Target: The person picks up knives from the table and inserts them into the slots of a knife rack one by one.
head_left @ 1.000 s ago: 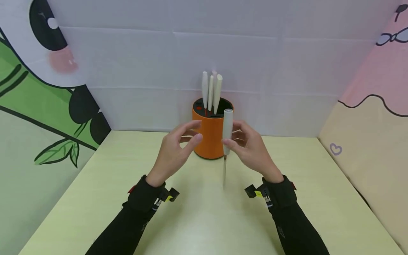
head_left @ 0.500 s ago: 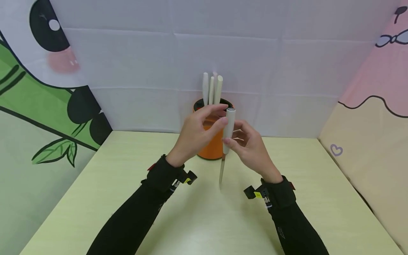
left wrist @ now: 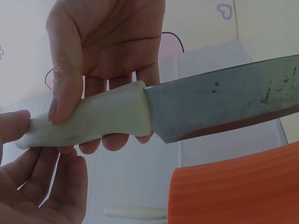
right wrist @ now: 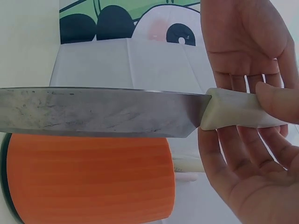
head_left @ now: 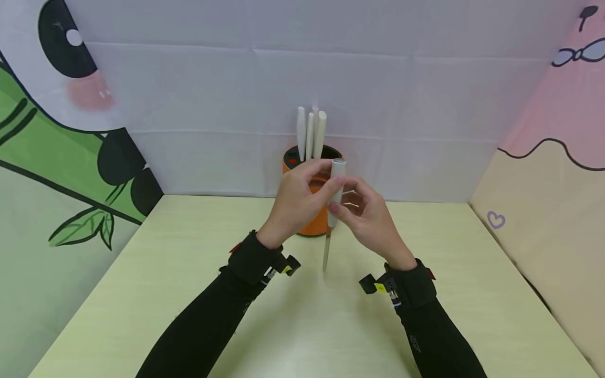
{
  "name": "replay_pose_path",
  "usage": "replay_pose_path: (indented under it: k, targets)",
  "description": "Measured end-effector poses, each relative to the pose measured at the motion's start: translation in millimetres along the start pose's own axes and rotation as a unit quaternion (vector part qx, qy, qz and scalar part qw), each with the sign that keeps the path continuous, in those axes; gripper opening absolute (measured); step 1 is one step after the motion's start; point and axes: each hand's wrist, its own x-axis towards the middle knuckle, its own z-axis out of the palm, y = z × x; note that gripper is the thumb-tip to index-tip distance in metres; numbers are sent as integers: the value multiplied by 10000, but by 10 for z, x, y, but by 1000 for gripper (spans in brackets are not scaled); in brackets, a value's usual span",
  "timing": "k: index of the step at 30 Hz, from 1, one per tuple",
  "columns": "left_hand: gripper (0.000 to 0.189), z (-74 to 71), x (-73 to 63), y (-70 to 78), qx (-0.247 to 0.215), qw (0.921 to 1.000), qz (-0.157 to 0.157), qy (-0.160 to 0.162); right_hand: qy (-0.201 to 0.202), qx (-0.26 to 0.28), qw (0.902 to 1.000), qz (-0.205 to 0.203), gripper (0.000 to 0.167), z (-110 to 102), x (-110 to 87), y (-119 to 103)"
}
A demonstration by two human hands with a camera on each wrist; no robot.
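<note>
Upright in front of me is a kitchen knife (head_left: pixel 337 194) with a white handle, its blade pointing down toward the table. My right hand (head_left: pixel 366 218) grips the handle between thumb and fingers. Higher up, near the handle's end, my left hand (head_left: pixel 300 202) pinches it too, as the left wrist view shows with the thumb (left wrist: pixel 14 125) on one side and fingers on the other. The broad, spotted blade (right wrist: pixel 98 112) shows fully bare in the right wrist view. Just behind the hands stands an orange knife holder (head_left: pixel 314 229), partly hidden by them.
Several white handles (head_left: pixel 310 134) stick up from the holder's black top. A pale wooden table (head_left: pixel 212 236) lies under the hands. Behind it hangs a whitish cloth backdrop (head_left: pixel 212 105), with cartoon-printed panels at both sides.
My left hand has moved right from beside the holder to the knife handle and now pinches it. The right hand stays nearly in place while the knife tilts slightly.
</note>
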Motion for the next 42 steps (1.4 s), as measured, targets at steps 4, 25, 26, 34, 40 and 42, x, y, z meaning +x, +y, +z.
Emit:
replay_pose_path:
  k: [4, 25, 26, 34, 40, 42]
  targets:
    - [31, -10, 5, 17, 86, 9999, 112, 44, -39, -17, 10000, 63, 43, -1, 7, -18]
    - [28, -151, 55, 113, 170, 9998, -76, 84, 229, -127, 9975, 658, 60, -361, 230, 426]
    - [29, -160, 54, 115, 177, 9998, -79, 91, 189, -120, 9970, 747, 64, -356, 263, 495]
    - [31, -214, 49, 123, 129, 9997, -167, 144, -133, 246, 9883, 1498, 88, -197, 412, 993]
    - [31, -210, 62, 116, 150, 9997, -97, 149, -122, 465, 9848, 1668, 92, -32, 400, 1287]
    - [30, -209, 68, 119, 151, 9998, -58, 140, -77, 447, 9840, 1720, 94, 16, 387, 1344]
